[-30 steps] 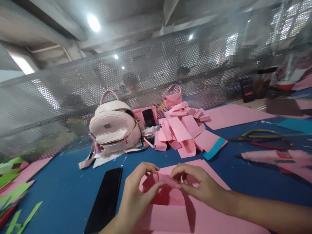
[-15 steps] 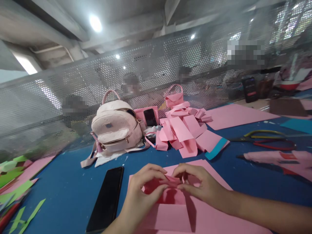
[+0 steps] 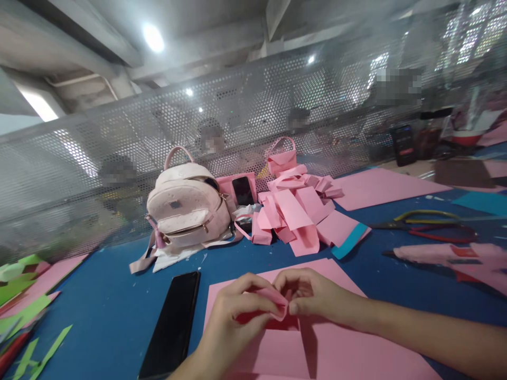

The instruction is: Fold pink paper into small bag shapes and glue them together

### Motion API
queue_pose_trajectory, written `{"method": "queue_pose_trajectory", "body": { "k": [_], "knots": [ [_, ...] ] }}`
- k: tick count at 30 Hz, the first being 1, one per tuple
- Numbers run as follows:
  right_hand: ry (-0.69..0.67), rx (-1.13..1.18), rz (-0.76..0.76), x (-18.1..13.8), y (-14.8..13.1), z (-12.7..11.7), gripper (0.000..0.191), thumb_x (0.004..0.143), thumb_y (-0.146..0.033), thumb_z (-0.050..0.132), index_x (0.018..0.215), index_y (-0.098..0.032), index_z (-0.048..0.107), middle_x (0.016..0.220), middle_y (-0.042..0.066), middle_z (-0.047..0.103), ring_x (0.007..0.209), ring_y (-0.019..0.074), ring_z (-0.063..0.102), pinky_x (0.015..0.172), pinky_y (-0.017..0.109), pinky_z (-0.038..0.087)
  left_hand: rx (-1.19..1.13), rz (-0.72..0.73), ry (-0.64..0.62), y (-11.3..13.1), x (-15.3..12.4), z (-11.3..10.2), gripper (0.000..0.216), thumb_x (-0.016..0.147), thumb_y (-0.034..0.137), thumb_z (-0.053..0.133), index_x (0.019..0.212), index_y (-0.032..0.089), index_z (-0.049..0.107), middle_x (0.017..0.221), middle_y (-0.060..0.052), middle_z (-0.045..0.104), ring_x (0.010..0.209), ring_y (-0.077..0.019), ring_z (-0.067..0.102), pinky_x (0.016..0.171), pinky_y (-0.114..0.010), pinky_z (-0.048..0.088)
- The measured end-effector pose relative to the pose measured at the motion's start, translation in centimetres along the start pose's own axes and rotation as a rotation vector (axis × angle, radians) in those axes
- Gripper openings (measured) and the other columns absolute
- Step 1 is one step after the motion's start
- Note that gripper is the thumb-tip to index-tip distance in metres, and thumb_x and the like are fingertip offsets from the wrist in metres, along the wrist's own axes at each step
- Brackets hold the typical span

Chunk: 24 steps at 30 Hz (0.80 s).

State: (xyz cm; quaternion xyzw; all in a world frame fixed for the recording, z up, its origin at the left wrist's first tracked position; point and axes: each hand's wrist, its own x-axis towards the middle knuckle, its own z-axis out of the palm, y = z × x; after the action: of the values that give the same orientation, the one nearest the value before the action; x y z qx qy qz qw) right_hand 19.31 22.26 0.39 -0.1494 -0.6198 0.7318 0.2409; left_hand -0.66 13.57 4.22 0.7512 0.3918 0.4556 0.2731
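A folded piece of pink paper (image 3: 273, 352), shaped like an open pocket, is between my hands at the bottom middle. My left hand (image 3: 241, 311) pinches its upper flap, which bends up into a curled fold between thumb and fingers. At the right side of the same fold, my right hand (image 3: 311, 298) is closed, thumb and fingers on the paper; its fingertips are partly hidden. Beneath lies a large pink sheet (image 3: 348, 343) on the blue table (image 3: 106, 311).
Left of my hands lies a black phone (image 3: 172, 327). Beyond are a pale pink backpack (image 3: 190, 206) and a heap of pink paper pieces (image 3: 295, 211). Scissors (image 3: 428, 224) and a pink glue gun (image 3: 443, 256) lie right. Green paper scraps (image 3: 29, 311) lie left. A perforated screen (image 3: 245, 116) stands behind.
The paper's upper flap has been bent up and toward me into a fold. My left fingers have closed further on it, and my right hand has shifted slightly left.
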Motion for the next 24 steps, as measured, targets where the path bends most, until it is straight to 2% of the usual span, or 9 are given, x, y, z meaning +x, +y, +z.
{"method": "queue_pose_trajectory", "body": {
  "k": [7, 12, 18, 24],
  "knots": [
    [-0.011, 0.066, 0.093, 0.3, 0.0, 0.0, 0.033, 0.071, -0.035, 0.09, 0.09, -0.016, 0.071, 0.086, 0.0, 0.068, 0.082, 0.0146, 0.063, 0.077, 0.026, 0.046, 0.047, -0.041, 0.01, -0.1, 0.1, 0.0, 0.027, 0.077, -0.006, 0.069, 0.075, 0.018, 0.082, 0.091, -0.007, 0.072, 0.086, -0.0166, 0.071, 0.076, -0.02, 0.054],
    [-0.004, 0.032, 0.145, 0.6, 0.4, -0.2, 0.036, 0.067, -0.032, 0.092, 0.09, -0.016, 0.071, 0.083, 0.0, 0.068, 0.077, 0.0146, 0.063, 0.072, 0.026, 0.047, 0.001, -0.071, 0.033, -0.2, 0.1, 0.0, 0.032, 0.071, -0.01, 0.063, 0.077, 0.019, 0.075, 0.088, -0.002, 0.072, 0.084, -0.0135, 0.069, 0.076, -0.018, 0.051],
    [-0.015, 0.059, 0.162, 0.6, -0.7, 0.2, 0.035, 0.067, -0.034, 0.092, 0.087, -0.016, 0.07, 0.088, 0.001, 0.066, 0.087, 0.0161, 0.062, 0.082, 0.028, 0.046, -0.096, -0.25, 0.048, -0.3, 0.1, 0.1, 0.029, 0.068, -0.006, 0.063, 0.082, 0.02, 0.063, 0.088, 0.001, 0.071, 0.085, -0.0137, 0.067, 0.076, -0.019, 0.049],
    [-0.008, 0.068, 0.227, 0.2, -2.1, 1.3, 0.033, 0.07, -0.036, 0.09, 0.091, -0.018, 0.071, 0.09, -0.001, 0.065, 0.09, 0.0158, 0.062, 0.087, 0.028, 0.044, -0.139, -0.282, 0.031, -0.2, 0.2, 0.1, 0.029, 0.069, -0.006, 0.062, 0.084, 0.019, 0.062, 0.089, 0.001, 0.069, 0.084, -0.0136, 0.066, 0.076, -0.02, 0.049]
  ]
}}
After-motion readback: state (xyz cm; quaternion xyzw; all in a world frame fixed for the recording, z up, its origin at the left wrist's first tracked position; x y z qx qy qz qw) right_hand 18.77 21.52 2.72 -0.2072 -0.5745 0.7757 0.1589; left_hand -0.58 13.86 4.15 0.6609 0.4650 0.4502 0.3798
